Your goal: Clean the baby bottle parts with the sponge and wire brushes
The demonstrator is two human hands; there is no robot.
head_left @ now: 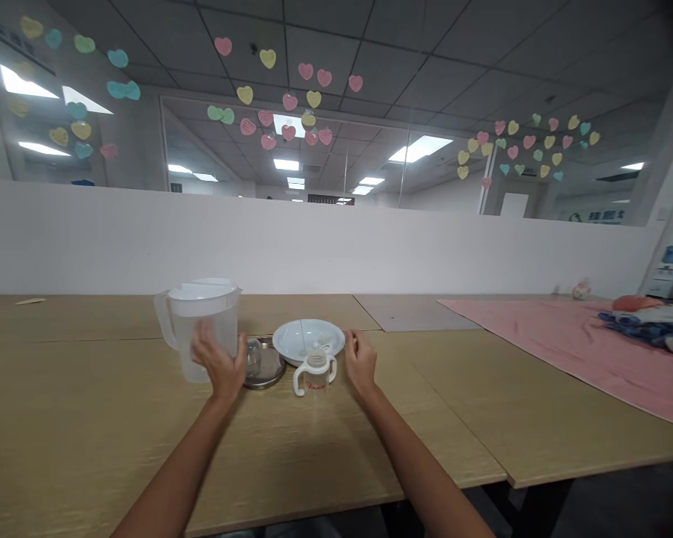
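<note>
Left hand (220,362) clasping a clear plastic pitcher (202,336), centre left on a light-wood table (78,403). Right hand (361,365) empty, fingers narrowly curled, just beside a shallow white bowl (308,336). Two-handled trainer cup (314,381), front of bowl, bears red script, too small to read. Steel dish (269,373) holds a small glass (253,357). Pink cloth (538,344), right; paper hearts (223,46), upper frame.

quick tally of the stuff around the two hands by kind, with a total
plastic pitcher: 1
two-handled baby cup: 1
small clear glass: 1
steel plate: 1
white bowl: 1
total: 5
</note>
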